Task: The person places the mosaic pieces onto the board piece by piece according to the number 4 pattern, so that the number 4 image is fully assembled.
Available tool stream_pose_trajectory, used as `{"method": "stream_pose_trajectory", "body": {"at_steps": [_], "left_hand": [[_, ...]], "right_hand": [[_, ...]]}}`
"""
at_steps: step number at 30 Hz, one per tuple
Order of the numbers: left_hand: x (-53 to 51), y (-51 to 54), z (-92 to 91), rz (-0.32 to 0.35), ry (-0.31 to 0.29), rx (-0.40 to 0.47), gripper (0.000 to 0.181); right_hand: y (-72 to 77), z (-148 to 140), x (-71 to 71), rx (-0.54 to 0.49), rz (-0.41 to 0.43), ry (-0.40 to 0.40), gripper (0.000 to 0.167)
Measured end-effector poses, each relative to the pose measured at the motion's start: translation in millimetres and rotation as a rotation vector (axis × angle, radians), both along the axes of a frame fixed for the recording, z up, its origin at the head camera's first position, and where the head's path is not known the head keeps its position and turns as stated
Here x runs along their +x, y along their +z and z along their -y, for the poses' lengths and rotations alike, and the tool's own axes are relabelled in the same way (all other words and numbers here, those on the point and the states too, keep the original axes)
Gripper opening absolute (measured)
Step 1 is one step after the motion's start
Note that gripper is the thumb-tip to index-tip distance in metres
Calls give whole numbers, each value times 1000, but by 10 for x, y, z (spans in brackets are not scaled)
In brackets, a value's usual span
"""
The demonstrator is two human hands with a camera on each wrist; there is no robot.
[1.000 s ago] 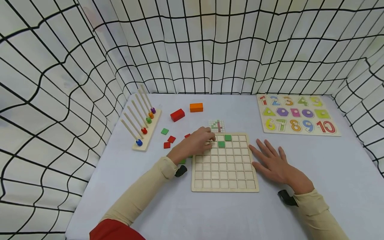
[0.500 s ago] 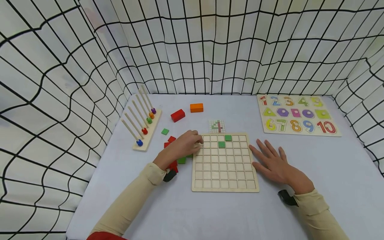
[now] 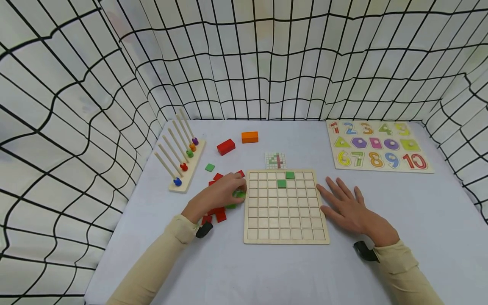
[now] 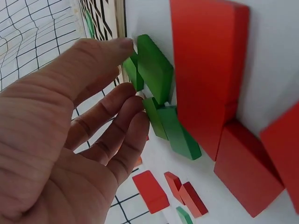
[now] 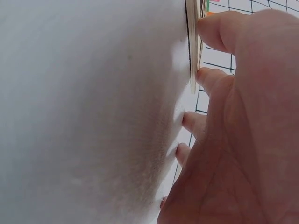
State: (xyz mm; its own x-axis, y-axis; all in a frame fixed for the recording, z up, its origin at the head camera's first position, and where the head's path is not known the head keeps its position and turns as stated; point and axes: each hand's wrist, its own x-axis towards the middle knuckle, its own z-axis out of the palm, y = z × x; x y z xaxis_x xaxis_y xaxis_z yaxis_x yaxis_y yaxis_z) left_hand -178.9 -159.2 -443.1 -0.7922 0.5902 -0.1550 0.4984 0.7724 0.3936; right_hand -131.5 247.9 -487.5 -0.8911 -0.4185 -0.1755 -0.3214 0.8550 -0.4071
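My left hand (image 3: 218,193) is at the left edge of the gridded wooden board (image 3: 286,242), over a pile of green tiles (image 3: 241,195) and red tiles (image 3: 220,215). In the left wrist view, the left hand (image 4: 70,121) has thumb and bent fingers apart beside green tiles (image 4: 155,70), with no tile visibly pinched. Two green squares (image 3: 281,183) lie in the board's upper cells. My right hand (image 3: 352,212) rests spread on the cloth, and its thumb and index fingertip touch the board's right edge, as the right wrist view of the hand (image 5: 243,112) also shows.
A small pattern card (image 3: 275,161) lies behind the board. A peg stand (image 3: 187,180), a red block (image 3: 226,146) and an orange block (image 3: 249,137) are at the back left. The number puzzle (image 3: 381,146) lies back right; black netting surrounds the table.
My left hand has moved left and toward me, off the board's upper-left cells to the tiles beside it. The right hand and the two green squares on the board have stayed in place.
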Motion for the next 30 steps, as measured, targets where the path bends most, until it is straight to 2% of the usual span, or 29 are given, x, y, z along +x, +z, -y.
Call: {"method": "stream_pose_trajectory", "body": {"at_steps": [5,9,13,18,22,30], "left_hand": [[9,-5,6,18,13,-26,23],[1,-21,13,1,-6,-27,21],[-15,-18,24,11,-13,-32,19],[-33,-7,38,40,2,-3,18],[-27,-17,48,51,-9,6,17],[-61,-11,33,24,-12,44,22]], "right_hand": [[22,-12,-8,-2,0,-2,69],[20,-16,-13,-1,-5,-2,70],[9,-5,-10,-2,-5,-3,70],[2,0,5,-20,0,-16,69],[-29,2,17,-28,5,-17,68],[-32,-19,1,-27,-16,-11,67]]}}
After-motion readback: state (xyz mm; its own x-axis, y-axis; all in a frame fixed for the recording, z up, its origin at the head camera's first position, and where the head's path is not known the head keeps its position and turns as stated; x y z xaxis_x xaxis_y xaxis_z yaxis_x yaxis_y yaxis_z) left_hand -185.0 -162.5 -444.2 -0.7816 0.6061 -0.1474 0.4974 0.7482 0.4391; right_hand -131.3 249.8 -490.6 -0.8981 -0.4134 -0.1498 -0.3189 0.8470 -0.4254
